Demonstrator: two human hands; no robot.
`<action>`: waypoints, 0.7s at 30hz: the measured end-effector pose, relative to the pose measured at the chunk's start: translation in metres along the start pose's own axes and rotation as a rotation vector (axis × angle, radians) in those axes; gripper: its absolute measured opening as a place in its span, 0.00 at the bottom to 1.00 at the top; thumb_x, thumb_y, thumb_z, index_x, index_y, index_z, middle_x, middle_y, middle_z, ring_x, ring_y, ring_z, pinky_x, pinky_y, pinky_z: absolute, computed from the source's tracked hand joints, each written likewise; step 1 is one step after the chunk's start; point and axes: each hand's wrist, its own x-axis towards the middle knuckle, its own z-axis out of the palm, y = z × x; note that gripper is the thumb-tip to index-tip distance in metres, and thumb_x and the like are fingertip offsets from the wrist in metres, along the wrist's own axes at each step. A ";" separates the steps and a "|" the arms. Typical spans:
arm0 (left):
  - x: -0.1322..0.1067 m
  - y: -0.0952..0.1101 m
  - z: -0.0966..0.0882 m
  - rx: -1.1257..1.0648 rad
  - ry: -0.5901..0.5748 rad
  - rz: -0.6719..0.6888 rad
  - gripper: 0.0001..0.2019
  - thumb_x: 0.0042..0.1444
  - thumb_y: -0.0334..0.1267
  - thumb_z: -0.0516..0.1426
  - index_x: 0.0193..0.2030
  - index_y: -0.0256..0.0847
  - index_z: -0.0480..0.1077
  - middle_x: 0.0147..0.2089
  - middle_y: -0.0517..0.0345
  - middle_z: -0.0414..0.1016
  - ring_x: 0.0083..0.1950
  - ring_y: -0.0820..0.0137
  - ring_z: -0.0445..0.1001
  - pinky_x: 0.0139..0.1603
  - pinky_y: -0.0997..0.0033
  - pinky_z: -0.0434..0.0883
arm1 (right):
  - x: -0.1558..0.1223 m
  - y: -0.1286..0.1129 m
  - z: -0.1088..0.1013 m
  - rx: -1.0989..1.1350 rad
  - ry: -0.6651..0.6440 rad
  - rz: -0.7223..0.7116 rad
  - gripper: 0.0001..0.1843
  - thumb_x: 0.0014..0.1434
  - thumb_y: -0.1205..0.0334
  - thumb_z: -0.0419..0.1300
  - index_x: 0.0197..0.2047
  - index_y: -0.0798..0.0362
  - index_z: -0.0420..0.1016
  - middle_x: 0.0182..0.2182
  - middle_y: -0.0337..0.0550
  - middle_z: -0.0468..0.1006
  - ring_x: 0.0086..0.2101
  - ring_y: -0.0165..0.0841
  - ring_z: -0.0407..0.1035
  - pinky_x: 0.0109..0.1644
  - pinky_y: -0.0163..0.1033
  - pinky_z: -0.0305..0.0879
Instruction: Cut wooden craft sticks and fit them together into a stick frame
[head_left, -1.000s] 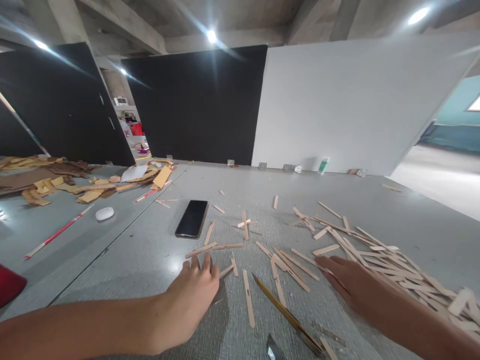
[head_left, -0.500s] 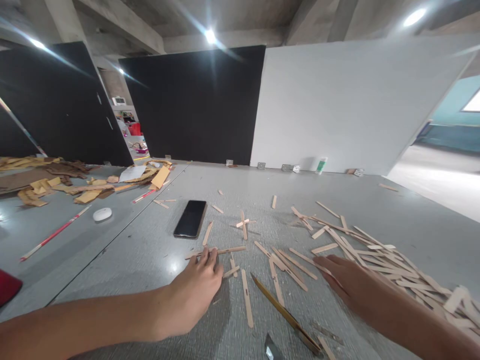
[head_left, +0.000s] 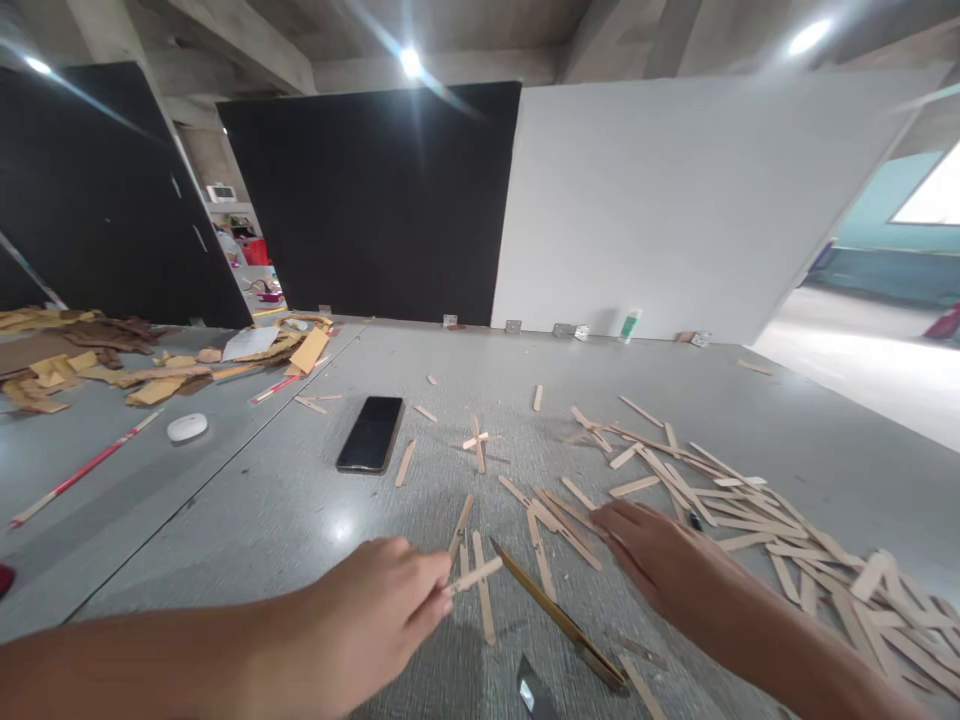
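Note:
In the head view, my left hand (head_left: 397,600) is raised a little over the grey table, thumb and fingers pinched on a wooden craft stick (head_left: 477,576) that points right. Two more sticks (head_left: 486,600) lie just beyond its tip. My right hand (head_left: 649,550) rests low on the table, fingers stretched out over one end of a loose craft stick (head_left: 577,493); its fingertips are partly hidden. Between the hands lies a long, gold-coloured pointed tool (head_left: 559,618) that looks like tweezers. Crossed sticks (head_left: 478,442) stand out ahead of my left hand.
A pile of craft sticks (head_left: 810,545) spreads at the right. A black phone (head_left: 371,434) and a white oval case (head_left: 187,428) lie left. Torn brown paper (head_left: 165,380) covers the far left. A small glinting dark piece (head_left: 532,688) is near me. Upright panels (head_left: 615,210) border the back.
My left hand has come nearer and lifted, with a craft stick now pinched in it. The long stick formerly under its fingers now lies turned. My right hand stays low near the sticks.

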 end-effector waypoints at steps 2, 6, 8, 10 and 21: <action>0.004 0.003 -0.008 -0.175 -0.032 -0.101 0.17 0.73 0.44 0.48 0.35 0.42 0.71 0.31 0.58 0.77 0.30 0.69 0.73 0.31 0.69 0.66 | -0.001 -0.021 0.001 0.064 -0.033 -0.024 0.16 0.73 0.59 0.53 0.58 0.47 0.77 0.46 0.50 0.84 0.41 0.41 0.81 0.44 0.42 0.78; 0.014 0.012 -0.015 -0.461 -0.124 -0.133 0.16 0.72 0.45 0.51 0.34 0.41 0.69 0.29 0.60 0.78 0.27 0.72 0.71 0.30 0.72 0.65 | -0.010 -0.069 0.002 0.365 -0.103 0.028 0.26 0.76 0.56 0.49 0.74 0.40 0.55 0.48 0.45 0.82 0.32 0.31 0.77 0.34 0.35 0.76; 0.017 0.016 -0.013 -0.461 -0.145 -0.106 0.17 0.71 0.46 0.53 0.32 0.41 0.70 0.26 0.62 0.74 0.26 0.73 0.69 0.29 0.72 0.63 | -0.013 -0.088 0.002 0.619 -0.154 0.072 0.27 0.70 0.57 0.57 0.70 0.42 0.62 0.46 0.45 0.82 0.32 0.32 0.76 0.34 0.35 0.75; 0.017 0.018 -0.009 -0.402 -0.133 -0.070 0.17 0.70 0.46 0.56 0.31 0.40 0.73 0.24 0.64 0.71 0.26 0.74 0.67 0.28 0.73 0.62 | -0.015 -0.101 0.002 0.808 -0.235 0.141 0.17 0.67 0.58 0.60 0.58 0.47 0.74 0.35 0.42 0.81 0.29 0.32 0.73 0.32 0.35 0.72; 0.035 -0.022 0.010 -0.001 0.176 -0.051 0.11 0.67 0.45 0.60 0.47 0.40 0.78 0.45 0.50 0.78 0.46 0.57 0.76 0.48 0.57 0.71 | -0.008 -0.084 -0.004 0.637 -0.078 0.274 0.14 0.72 0.52 0.53 0.39 0.48 0.75 0.25 0.37 0.77 0.22 0.30 0.65 0.24 0.35 0.59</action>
